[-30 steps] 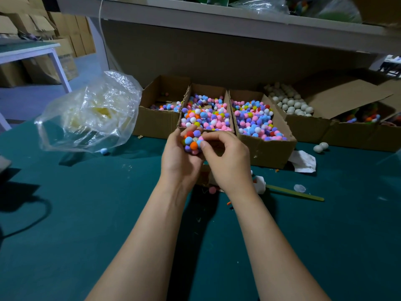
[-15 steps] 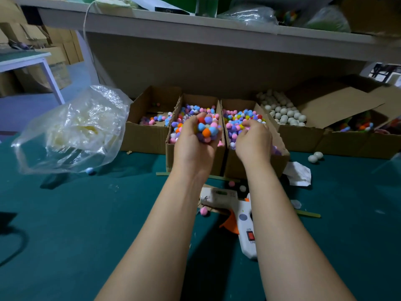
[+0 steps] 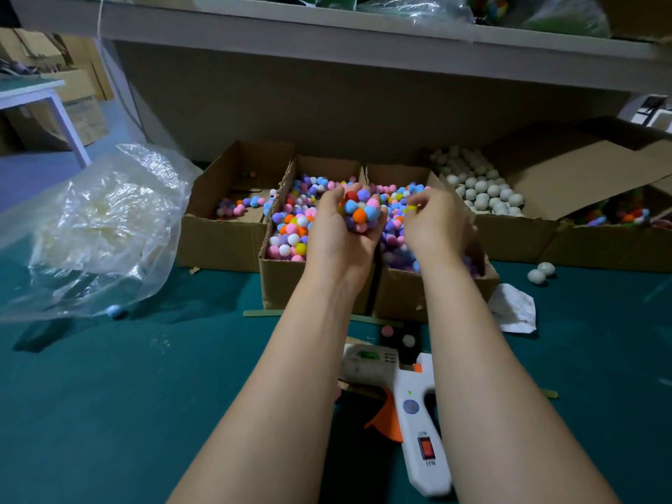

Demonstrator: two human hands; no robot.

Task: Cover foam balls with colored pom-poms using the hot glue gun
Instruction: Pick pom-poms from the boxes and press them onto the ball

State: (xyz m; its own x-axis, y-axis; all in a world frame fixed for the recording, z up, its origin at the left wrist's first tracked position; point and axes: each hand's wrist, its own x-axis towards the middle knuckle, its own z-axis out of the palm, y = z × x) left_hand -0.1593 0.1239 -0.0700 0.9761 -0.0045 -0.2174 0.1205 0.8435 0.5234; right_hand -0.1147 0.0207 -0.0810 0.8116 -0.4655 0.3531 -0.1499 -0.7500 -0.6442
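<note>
My left hand (image 3: 336,234) grips a foam ball covered in colored pom-poms (image 3: 360,211), held above the middle cardboard box (image 3: 291,281) of loose pom-poms. My right hand (image 3: 434,221) hovers over the neighbouring box (image 3: 403,296) of pom-poms and pinches a small yellow pom-pom (image 3: 411,208) between fingertips, just right of the ball. The white hot glue gun (image 3: 414,412) with an orange trigger lies on the green table between my forearms, partly hidden by my right arm.
A box of bare white foam balls (image 3: 480,192) stands at back right, two loose balls (image 3: 541,272) beside it. A near-empty box (image 3: 236,201) and a crumpled clear plastic bag (image 3: 94,227) sit left. White paper (image 3: 514,309) lies right. A shelf hangs overhead.
Both hands moved forward from the table's middle to above the boxes. My right hand left the ball, dipped into the right box and now pinches a yellow pom-pom.
</note>
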